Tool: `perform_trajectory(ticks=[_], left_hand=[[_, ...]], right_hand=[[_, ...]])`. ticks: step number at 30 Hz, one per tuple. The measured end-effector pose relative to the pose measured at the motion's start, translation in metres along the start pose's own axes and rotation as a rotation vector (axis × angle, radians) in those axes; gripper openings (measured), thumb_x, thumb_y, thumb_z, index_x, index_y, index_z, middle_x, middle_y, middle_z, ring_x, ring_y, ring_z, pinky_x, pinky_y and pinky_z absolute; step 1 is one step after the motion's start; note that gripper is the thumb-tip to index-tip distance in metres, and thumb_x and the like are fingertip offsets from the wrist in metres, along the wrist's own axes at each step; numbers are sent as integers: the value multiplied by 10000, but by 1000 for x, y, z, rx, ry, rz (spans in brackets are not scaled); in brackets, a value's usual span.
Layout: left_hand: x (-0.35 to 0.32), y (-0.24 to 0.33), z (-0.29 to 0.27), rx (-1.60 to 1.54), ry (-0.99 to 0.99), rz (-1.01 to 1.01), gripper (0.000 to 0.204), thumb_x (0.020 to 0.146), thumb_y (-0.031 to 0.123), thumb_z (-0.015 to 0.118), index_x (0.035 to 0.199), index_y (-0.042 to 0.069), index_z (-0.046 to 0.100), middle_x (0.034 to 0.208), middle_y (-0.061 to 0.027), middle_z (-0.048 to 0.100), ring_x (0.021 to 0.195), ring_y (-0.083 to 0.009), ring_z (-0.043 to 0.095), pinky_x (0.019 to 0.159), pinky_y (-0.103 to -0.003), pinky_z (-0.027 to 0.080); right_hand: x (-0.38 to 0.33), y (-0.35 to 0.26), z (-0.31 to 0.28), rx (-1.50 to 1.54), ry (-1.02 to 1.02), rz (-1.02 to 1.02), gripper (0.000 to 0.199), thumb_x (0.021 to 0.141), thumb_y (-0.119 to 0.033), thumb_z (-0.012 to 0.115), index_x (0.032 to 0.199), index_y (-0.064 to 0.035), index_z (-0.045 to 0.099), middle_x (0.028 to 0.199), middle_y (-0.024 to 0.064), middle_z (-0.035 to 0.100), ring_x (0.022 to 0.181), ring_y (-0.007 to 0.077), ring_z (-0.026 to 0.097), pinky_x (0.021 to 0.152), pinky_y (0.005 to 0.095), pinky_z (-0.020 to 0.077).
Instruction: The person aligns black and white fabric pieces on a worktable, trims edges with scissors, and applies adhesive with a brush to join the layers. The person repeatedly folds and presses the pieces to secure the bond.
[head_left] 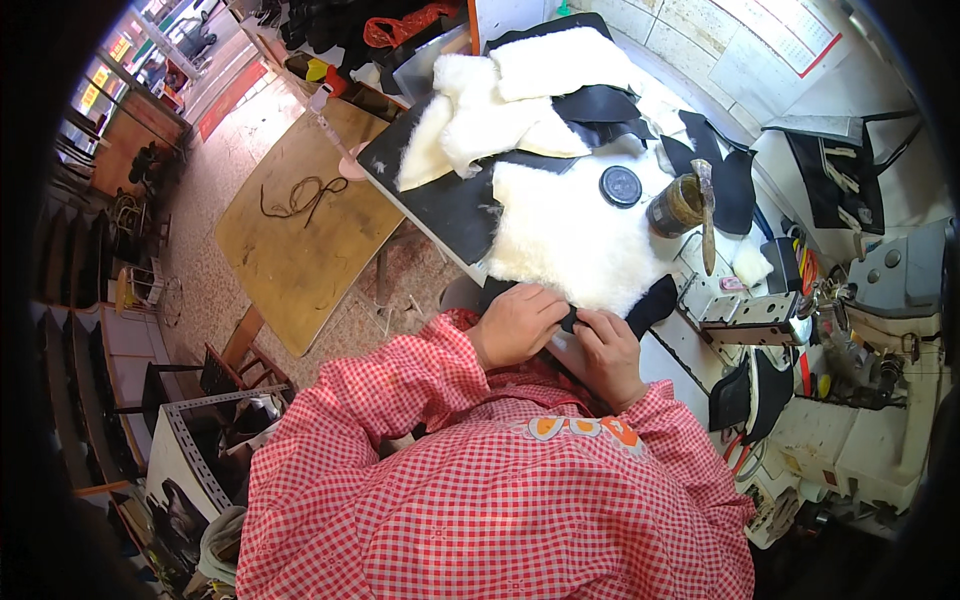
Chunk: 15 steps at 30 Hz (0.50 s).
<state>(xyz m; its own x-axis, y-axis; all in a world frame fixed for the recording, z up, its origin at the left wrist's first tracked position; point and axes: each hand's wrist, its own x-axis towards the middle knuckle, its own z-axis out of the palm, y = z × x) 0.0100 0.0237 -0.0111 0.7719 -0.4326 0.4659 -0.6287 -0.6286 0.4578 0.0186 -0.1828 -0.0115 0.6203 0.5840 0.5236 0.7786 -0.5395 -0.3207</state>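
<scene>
1. The left hand (520, 322) and the right hand (612, 352) are close together, right by the person's tummy. That likely makes the small work easy to see and reach.
2. The grip of each hand is narrow. The bent fingers seem to pinch the edge of the black cloth (655, 303) from both sides, maybe so it stays flat and does not slip. The fingers hide the exact spot they pinch.
3. The cloth is at the near edge of the table (458, 222), in front of the person. Its dark ends stick out past the hands on both sides.
4. A white fur (570, 240) lies just behind the hands, fluffy side up. It meets the cloth, but I cannot tell if the two are joined.
5. The pot (672, 210) stands behind the fur, toward the right, with a brush (705, 200) leaning on it. It is probably there to be near the right hand but out of the way.
6. The round lid (620, 186) lies on the white stuff beside the pot, so the pot is open.
7. More furs (560, 70) sit in a pile at the back, perhaps to leave room in front.
</scene>
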Motion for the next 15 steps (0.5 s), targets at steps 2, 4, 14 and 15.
perform_trajectory(ticks=[2,4,14,15], left_hand=[[2,7,5,-8,12,-104,336,746,166,747,1052,76,642,1070,-108,619,984,-292,601,861,-402,478],[2,12,8,6,3,-125,356,745,176,752,1068,82,637,1076,-102,609,1002,-294,592,876,-406,463],[10,23,12,1,74,-220,319,740,116,719,1037,80,609,1046,-87,564,1026,-293,549,920,-422,407],[12,23,11,5,39,-260,308,738,110,715,1025,85,605,1037,-85,560,1025,-293,547,907,-420,405]], right_hand=[[2,-1,-1,43,9,42,258,691,-133,772,895,-38,646,1029,97,669,908,286,656,765,358,544],[4,-2,-3,135,21,124,278,688,-170,798,881,-49,639,1005,90,676,887,281,661,746,354,543],[13,-4,-9,199,34,193,324,671,-203,832,877,-51,633,929,86,683,784,266,665,668,338,533],[14,-4,-10,199,36,194,314,679,-192,826,880,-48,633,923,89,681,776,268,663,664,336,531]])
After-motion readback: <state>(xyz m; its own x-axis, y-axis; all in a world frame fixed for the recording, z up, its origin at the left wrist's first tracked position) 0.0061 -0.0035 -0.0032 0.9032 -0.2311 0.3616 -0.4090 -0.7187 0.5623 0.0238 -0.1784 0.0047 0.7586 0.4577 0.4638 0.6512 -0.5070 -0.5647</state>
